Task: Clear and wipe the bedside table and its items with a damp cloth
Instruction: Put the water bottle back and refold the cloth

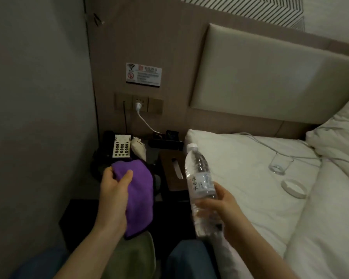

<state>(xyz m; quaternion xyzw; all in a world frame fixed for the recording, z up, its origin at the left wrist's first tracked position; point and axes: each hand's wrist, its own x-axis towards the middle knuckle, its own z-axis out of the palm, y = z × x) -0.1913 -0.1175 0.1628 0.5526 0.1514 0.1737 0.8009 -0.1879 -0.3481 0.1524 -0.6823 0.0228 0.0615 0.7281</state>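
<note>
Hotel bedroom, bedside corner. Padded headboard on a panelled wall, bed with white sheets and pillow. Wall card with wifi and no-smoking icons above a socket strip. Dark worktop carries a desk phone, tissue box and a tray of small items. Glass and coaster lie on the bed.

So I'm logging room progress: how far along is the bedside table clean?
Done: a glass and coaster lie on the bed. In hand: right hand holds a water bottle, left hand a purple cloth. Left: telephone, tissue box, black tray.
</note>
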